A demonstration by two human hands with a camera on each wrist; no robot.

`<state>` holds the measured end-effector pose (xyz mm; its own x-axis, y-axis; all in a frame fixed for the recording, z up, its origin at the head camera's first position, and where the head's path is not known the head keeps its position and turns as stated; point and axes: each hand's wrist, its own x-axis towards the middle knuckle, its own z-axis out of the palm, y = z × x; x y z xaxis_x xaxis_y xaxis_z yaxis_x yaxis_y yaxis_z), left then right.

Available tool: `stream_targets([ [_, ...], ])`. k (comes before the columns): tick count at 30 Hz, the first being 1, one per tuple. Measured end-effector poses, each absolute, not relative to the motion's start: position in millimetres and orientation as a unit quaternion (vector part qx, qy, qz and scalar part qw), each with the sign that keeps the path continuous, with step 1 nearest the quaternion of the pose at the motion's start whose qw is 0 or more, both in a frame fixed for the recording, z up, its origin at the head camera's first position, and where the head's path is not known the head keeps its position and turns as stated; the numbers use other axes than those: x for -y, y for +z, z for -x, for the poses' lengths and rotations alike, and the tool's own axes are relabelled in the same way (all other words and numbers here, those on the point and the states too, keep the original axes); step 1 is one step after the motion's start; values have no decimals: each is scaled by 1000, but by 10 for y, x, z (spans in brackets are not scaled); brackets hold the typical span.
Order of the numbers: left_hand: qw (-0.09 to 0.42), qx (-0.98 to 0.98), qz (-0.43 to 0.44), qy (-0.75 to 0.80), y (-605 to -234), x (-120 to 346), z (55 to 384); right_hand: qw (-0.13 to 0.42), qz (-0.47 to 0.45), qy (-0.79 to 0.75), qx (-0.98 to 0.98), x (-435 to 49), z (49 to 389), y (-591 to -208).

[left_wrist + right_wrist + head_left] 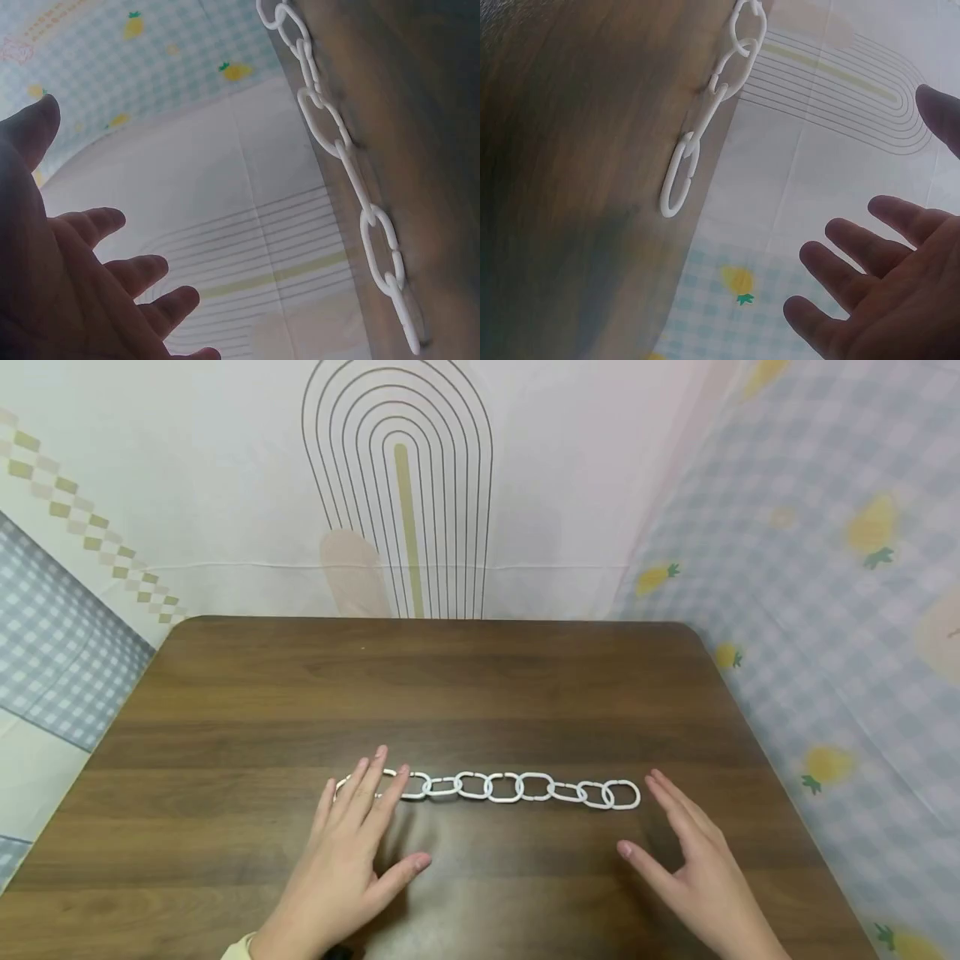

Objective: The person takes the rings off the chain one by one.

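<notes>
A white chain [504, 787] of linked oval rings lies stretched from left to right across the wooden table. Several of its links [322, 124] show in the left wrist view, and its right end [679, 176] shows in the right wrist view. My left hand [347, 852] is spread over the chain's left end and hides part of those links in the head view. Beyond the last link on the right, my right hand [697, 868] is held with its fingers extended and thumb apart. Neither hand holds anything.
The brown table [450, 693] has rounded far corners. Behind it hangs a pale cloth [562, 485] with an arch pattern. A checked cloth with pineapples [825, 610] runs along the right side, and another checked cloth [60, 635] hangs at left.
</notes>
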<state>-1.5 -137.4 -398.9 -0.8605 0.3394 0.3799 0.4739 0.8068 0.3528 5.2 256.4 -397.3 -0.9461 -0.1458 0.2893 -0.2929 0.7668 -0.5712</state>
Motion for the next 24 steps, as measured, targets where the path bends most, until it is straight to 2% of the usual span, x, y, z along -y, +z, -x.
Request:
stream_targets([
  [11,185,925,248,-220,-4010,1229,62,140,-125,324,927,-2545,4,-4020],
  [24,182,919,252,-241,-4030,1144,55,164,-131,332,920,-2535,103,-4068],
])
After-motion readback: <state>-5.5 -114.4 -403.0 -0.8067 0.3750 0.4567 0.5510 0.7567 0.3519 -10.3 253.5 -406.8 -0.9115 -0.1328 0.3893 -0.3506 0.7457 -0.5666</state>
